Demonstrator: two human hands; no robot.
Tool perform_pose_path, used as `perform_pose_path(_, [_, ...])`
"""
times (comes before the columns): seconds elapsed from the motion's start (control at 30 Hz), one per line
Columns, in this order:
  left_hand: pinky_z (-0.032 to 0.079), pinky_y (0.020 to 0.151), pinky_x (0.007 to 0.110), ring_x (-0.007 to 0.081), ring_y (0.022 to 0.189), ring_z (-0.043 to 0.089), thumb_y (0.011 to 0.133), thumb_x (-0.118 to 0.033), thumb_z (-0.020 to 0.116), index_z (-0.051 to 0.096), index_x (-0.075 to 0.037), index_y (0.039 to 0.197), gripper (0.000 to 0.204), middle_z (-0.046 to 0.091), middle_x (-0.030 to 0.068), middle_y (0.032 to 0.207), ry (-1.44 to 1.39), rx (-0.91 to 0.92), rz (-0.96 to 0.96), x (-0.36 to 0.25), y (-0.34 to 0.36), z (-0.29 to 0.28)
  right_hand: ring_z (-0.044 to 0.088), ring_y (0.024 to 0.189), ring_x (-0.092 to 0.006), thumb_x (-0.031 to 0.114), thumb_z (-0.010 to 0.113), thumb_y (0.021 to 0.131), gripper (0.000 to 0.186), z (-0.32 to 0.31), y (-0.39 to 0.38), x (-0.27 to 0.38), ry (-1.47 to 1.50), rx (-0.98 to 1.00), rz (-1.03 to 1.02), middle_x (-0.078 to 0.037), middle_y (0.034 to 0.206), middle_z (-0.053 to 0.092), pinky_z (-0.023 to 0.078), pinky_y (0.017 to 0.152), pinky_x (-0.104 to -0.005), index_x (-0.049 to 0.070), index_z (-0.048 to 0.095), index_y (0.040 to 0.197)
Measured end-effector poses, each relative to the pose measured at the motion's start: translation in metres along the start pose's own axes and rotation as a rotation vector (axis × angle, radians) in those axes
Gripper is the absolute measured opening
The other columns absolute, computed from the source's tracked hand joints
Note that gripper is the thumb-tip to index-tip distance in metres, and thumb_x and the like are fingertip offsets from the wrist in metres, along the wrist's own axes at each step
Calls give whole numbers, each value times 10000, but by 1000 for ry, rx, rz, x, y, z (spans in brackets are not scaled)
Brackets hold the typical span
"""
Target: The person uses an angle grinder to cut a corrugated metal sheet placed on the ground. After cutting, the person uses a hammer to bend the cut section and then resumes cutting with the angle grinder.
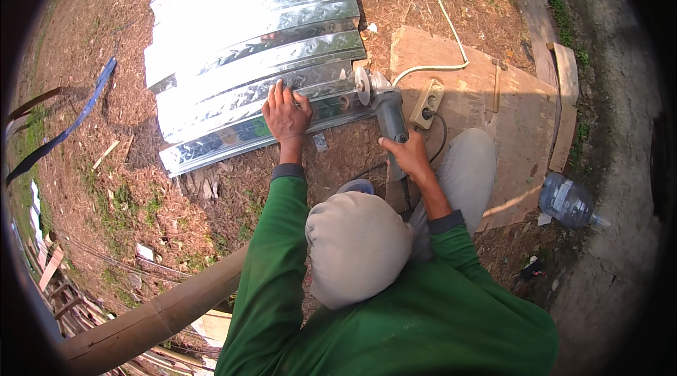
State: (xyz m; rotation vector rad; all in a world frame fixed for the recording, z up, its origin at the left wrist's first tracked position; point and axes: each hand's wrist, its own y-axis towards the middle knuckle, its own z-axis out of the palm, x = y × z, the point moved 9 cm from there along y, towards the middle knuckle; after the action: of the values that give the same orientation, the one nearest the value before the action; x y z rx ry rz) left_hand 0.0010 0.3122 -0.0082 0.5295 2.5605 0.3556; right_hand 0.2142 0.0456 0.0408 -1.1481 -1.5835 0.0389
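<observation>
Shiny corrugated metal sheets (247, 73) lie in a stack on the ground ahead of me. My left hand (288, 114) rests on the near sheet, fingers stretched out over its ribs. In my right hand (409, 153) is a grey angle grinder (390, 114), gripped by its rear body. Its thin round disc (363, 85) stands upright at the right end of the sheets; whether it touches the metal I cannot tell. A dark cord runs from the grinder's back end beside my knee.
A plywood board (518, 122) lies at the right, bearing a power strip (428, 102) with a dark plug and a pale cable (451, 31). Beyond it are a large clear plastic bottle (568, 200) and a concrete strip (599, 263). A bamboo pole (162, 309) crosses the lower left; a blue strap (77, 122) hangs farther left.
</observation>
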Motion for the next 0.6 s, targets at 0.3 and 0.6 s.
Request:
perform_pose_path(0.3, [476,1127,490,291,1432,652,979,-231,680,789,-99,1189,271,740,97,1470,40,-53,35,-3,1,-3,735,610,-215,237,922,890,454,-1,5,5,-21,7,-7,-139,830,756,572,531,-385,-100,726,1125])
perform_pose_path(0.6, [448,1182,490,316,1471,636,991,-241,671,814,-86,1205,300,733,117,1510,4,4,-6,2,0,2,749,619,-223,233,920,859,437,-6,14,10,-60,38,19,-152,848,771,580,543,-408,-98,744,1085])
